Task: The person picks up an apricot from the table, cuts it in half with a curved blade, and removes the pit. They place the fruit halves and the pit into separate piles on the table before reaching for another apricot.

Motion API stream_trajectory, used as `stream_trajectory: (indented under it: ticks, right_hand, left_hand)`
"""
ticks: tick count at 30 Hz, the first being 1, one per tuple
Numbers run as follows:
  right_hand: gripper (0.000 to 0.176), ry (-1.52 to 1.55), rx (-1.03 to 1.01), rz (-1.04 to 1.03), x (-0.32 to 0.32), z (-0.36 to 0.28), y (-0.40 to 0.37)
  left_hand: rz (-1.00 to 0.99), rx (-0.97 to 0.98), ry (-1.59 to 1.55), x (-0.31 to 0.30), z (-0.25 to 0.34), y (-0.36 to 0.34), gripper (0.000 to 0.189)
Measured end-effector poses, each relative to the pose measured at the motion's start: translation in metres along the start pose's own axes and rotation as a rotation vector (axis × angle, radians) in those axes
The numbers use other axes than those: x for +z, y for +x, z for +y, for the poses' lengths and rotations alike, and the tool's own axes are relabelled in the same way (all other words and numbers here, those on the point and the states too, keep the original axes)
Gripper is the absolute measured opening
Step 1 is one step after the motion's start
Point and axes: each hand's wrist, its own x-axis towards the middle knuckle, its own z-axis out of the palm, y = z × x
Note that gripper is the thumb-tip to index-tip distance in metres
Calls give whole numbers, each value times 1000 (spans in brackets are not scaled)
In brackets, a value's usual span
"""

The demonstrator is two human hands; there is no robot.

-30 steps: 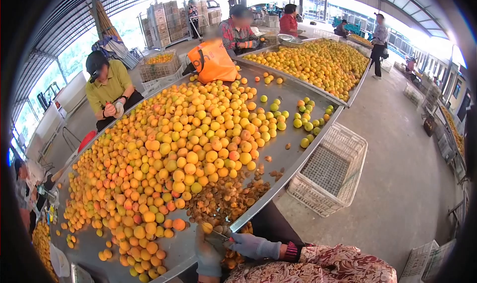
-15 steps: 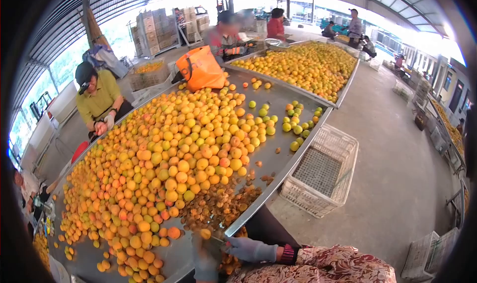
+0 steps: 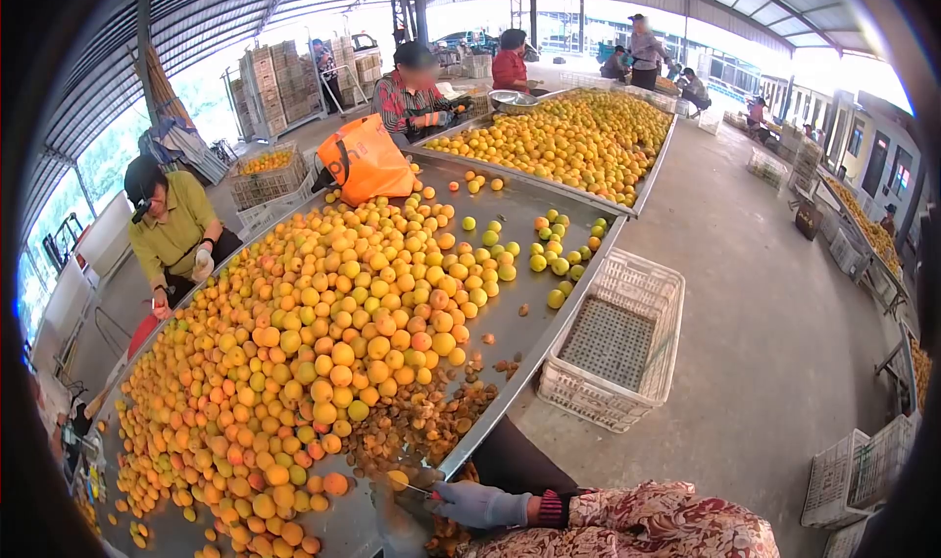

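Note:
My right hand, in a grey glove with a dark, pink-striped cuff, is closed round a thin metal tool with a bit of red at the grip. The tool points left to a yellow-orange fruit. That fruit is at the fingers of my left hand, which is blurred at the bottom edge. Just above both hands lies a heap of brown fruit scraps. A large pile of orange and yellow fruit covers much of the metal table.
An orange bag rests at the pile's far end. A white plastic crate stands on the floor right of the table. A person in a yellow-green shirt works at the left side. Behind is a second fruit-filled table, with other people.
The view has shifted, so the tables and crate appear further left. The left co-worker's hands have moved apart. My hands remain close together, with the fruit and tool between them.

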Motion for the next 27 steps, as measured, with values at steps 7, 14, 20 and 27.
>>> stream_trajectory:
  ticks: [7,14,20,27]
  right_hand:
    - [34,-47,21,13,-2,-2,-4]
    - [32,647,109,221,-17,-15,-9]
    - [32,1161,192,64,-25,-34,-4]
    - [40,1112,301,162,-19,-19,3]
  left_hand:
    - [59,-43,-82,7,-2,2,51]
    - [113,165,259,-7,10,-7,46]
    - [15,477,1404,13,8,-30,34]
    - [39,903,1237,15,-4,-19,34]
